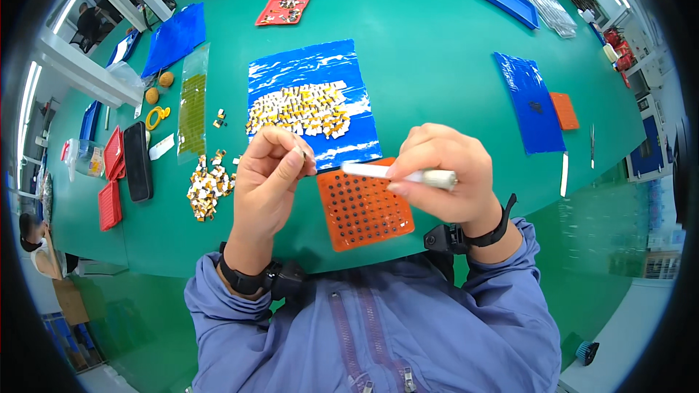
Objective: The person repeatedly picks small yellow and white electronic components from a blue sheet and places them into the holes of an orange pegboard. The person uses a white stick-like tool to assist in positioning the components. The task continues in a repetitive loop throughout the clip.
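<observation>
My right hand (455,171) grips a white pen-like tool (368,169) with a pale wrapped end, its tip pointing left. My left hand (258,189) is closed in a pinch of thumb and forefinger; a small piece seems to show at the fingertips, too small to name. The tool's tip is a short way right of that pinch. Below and between the hands lies an orange tray (402,225) with rows of small dark round pieces. Beyond it a blue sheet (302,58) carries many small white-and-yellow pieces (298,109) in rows.
A loose heap of similar pieces (210,188) lies left of my left hand. Farther left are a black phone-like case (137,161), red trays (110,205) and yellow scissors (156,117). A red tray (283,11) stands ahead. Rightward lie another blue sheet (530,105) and tweezers (592,145).
</observation>
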`<action>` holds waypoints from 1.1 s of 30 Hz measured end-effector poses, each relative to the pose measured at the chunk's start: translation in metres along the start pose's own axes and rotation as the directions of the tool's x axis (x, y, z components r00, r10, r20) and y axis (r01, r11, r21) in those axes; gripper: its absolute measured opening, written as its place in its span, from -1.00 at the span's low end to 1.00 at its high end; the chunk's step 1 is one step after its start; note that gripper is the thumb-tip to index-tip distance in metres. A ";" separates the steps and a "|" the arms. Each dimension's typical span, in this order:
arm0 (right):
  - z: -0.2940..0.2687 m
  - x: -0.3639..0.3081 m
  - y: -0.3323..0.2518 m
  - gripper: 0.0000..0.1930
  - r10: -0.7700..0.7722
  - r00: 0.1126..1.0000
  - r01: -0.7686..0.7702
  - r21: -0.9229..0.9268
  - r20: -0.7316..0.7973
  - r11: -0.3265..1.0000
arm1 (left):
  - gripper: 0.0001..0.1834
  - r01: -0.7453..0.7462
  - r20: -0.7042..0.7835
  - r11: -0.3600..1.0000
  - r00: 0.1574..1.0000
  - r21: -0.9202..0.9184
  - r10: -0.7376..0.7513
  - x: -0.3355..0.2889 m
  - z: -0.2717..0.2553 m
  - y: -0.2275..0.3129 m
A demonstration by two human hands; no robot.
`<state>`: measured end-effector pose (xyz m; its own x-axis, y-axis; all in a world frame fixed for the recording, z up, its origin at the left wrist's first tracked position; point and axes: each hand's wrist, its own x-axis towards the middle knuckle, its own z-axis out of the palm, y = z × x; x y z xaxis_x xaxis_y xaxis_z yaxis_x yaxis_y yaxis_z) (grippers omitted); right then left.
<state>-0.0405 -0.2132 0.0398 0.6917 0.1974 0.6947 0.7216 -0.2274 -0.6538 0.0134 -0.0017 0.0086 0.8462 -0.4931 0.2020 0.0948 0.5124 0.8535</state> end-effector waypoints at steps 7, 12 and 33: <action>0.015 0.001 -0.011 -0.81 0.013 0.992 0.002 -0.114 0.128 0.993 | -0.96 0.036 -0.054 0.997 0.998 0.070 -0.033 0.000 0.003 0.000; 0.018 0.003 -0.009 -0.82 0.014 0.991 0.004 -0.138 0.134 0.990 | -0.96 0.052 -0.056 0.995 0.997 0.090 -0.047 -0.001 0.002 0.002; -0.004 -0.011 0.003 -0.91 0.339 0.931 -0.265 0.387 -0.138 0.883 | -0.91 0.143 -0.138 -0.058 0.987 0.988 0.076 -0.015 -0.071 0.073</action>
<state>-0.0461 -0.2198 0.0310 0.8844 -0.0248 0.4660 0.4655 0.1162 -0.8774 0.0447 0.0930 0.0335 0.9153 -0.3508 0.1978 -0.4027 -0.7950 0.4536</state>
